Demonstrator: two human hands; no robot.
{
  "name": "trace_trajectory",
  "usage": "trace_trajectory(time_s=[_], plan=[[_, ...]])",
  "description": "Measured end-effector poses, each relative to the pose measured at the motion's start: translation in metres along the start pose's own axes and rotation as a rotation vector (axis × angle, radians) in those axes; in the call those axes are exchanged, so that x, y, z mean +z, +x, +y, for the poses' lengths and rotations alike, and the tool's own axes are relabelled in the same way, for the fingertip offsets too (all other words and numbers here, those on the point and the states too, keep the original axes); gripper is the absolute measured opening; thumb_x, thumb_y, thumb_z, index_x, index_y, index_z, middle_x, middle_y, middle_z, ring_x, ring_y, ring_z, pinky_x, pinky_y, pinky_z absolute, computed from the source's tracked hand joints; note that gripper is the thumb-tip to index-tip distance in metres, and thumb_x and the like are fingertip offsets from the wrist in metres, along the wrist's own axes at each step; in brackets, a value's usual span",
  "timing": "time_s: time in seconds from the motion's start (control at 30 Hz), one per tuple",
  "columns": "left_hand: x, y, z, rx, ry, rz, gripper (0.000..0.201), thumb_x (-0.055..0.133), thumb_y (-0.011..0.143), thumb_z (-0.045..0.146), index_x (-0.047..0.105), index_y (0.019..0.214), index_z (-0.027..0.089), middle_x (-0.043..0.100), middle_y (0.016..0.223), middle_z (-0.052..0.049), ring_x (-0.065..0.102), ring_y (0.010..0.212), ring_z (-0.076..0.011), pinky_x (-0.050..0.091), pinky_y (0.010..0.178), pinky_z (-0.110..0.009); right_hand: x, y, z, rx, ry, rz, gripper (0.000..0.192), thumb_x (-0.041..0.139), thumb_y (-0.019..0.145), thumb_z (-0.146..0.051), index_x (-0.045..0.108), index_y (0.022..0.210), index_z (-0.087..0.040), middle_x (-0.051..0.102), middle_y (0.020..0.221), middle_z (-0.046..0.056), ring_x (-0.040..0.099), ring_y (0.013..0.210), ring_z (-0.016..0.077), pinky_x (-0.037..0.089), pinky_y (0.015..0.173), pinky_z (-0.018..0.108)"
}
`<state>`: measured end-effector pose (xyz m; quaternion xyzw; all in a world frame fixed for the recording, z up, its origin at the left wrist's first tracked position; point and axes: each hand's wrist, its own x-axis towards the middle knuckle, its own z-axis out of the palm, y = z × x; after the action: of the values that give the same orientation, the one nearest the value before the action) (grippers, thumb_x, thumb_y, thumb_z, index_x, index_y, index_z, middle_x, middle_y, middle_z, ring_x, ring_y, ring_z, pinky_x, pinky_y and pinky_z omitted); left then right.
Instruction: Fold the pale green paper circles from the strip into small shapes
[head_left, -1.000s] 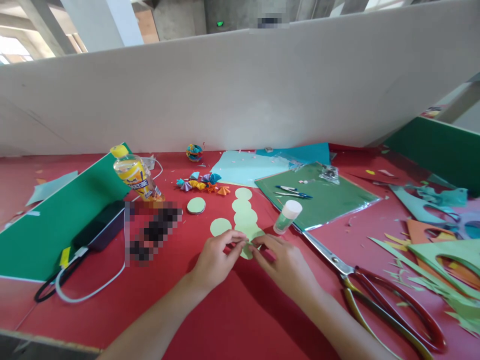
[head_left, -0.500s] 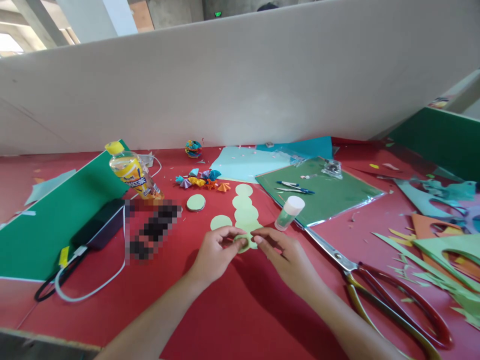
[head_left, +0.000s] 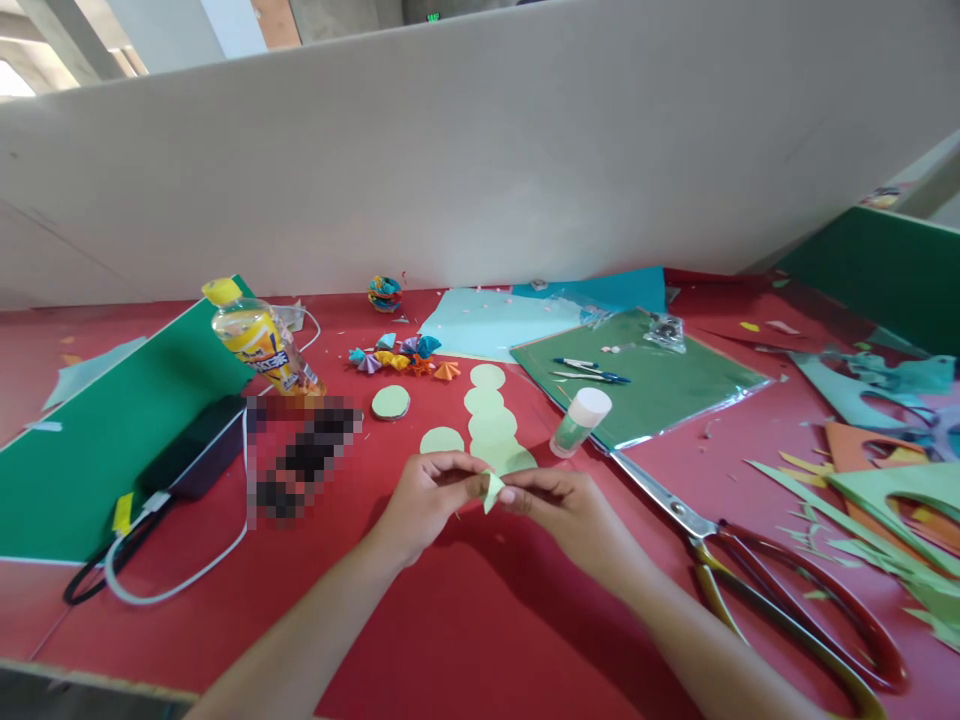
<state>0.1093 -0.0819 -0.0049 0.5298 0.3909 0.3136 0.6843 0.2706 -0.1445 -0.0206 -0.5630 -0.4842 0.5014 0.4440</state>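
Between my two hands is a small light green paper piece (head_left: 492, 492), bent into a fold with a pointed lower end. My left hand (head_left: 439, 505) pinches it from the left, and my right hand (head_left: 564, 515) pinches it from the right. Just beyond my fingers lies a row of overlapping light green paper circles (head_left: 491, 425); the nearest end is partly hidden by my hands. A single paper circle (head_left: 441, 441) lies left of the row, and a stack of green circles (head_left: 391, 402) sits farther left. A white-capped glue stick (head_left: 581, 422) stands to the right.
Large scissors (head_left: 697, 535) lie right, partly under a green sheet pack (head_left: 645, 385) carrying pens (head_left: 592, 372). Paper scraps (head_left: 885, 510) cover the far right. Folded colourful papers (head_left: 405, 355) lie behind. A drink bottle (head_left: 262, 340), a black box (head_left: 196, 450) and cables (head_left: 180, 598) are left.
The small green paper piece, round and flatter before, is now folded between my fingertips. My right fingers have closed in on it. The view has shifted slightly.
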Motion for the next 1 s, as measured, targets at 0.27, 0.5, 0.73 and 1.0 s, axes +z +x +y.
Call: trace_trajectory(time_s=[0.27, 0.5, 0.73, 1.0], plan=[[-0.0019, 0.0008, -0.0023, -0.01, 0.042, -0.023, 0.02, 0.072, 0.07, 0.035, 0.071, 0.078, 0.016, 0.068, 0.077, -0.003, 0.06, 0.074, -0.0128, 0.046, 0.07, -0.022, -0.001, -0.0003, -0.0005, 0.004, 0.001, 0.005, 0.027, 0.066, 0.074, -0.041, 0.075, 0.088, -0.019, 0.072, 0.077, 0.004, 0.06, 0.074, 0.0204, 0.044, 0.069, 0.029], [-0.0039, -0.0015, -0.0039, 0.117, 0.236, -0.068, 0.023, 0.072, 0.07, 0.032, 0.069, 0.087, 0.016, 0.066, 0.078, -0.003, 0.06, 0.075, -0.0139, 0.047, 0.07, -0.023, -0.0016, -0.0024, -0.002, -0.044, -0.11, 0.014, 0.027, 0.059, 0.08, -0.04, 0.075, 0.088, -0.019, 0.071, 0.077, 0.003, 0.06, 0.073, 0.0204, 0.043, 0.065, 0.029], [-0.0028, 0.0011, -0.0057, 0.16, 0.272, -0.041, 0.016, 0.068, 0.075, 0.032, 0.069, 0.079, 0.016, 0.068, 0.076, -0.004, 0.062, 0.075, -0.0155, 0.048, 0.071, -0.025, 0.0014, -0.002, -0.0032, -0.09, -0.143, 0.068, 0.023, 0.058, 0.08, -0.036, 0.073, 0.085, -0.019, 0.071, 0.077, 0.003, 0.061, 0.072, 0.019, 0.044, 0.065, 0.028], [-0.0029, -0.0009, -0.0045, 0.158, 0.294, -0.061, 0.01, 0.064, 0.077, 0.025, 0.065, 0.077, 0.015, 0.069, 0.075, -0.004, 0.065, 0.073, -0.0152, 0.049, 0.072, -0.024, 0.0025, -0.0014, -0.0006, -0.14, -0.134, 0.096, 0.02, 0.057, 0.081, -0.034, 0.071, 0.084, -0.019, 0.07, 0.078, 0.003, 0.062, 0.073, 0.0177, 0.046, 0.067, 0.027]])
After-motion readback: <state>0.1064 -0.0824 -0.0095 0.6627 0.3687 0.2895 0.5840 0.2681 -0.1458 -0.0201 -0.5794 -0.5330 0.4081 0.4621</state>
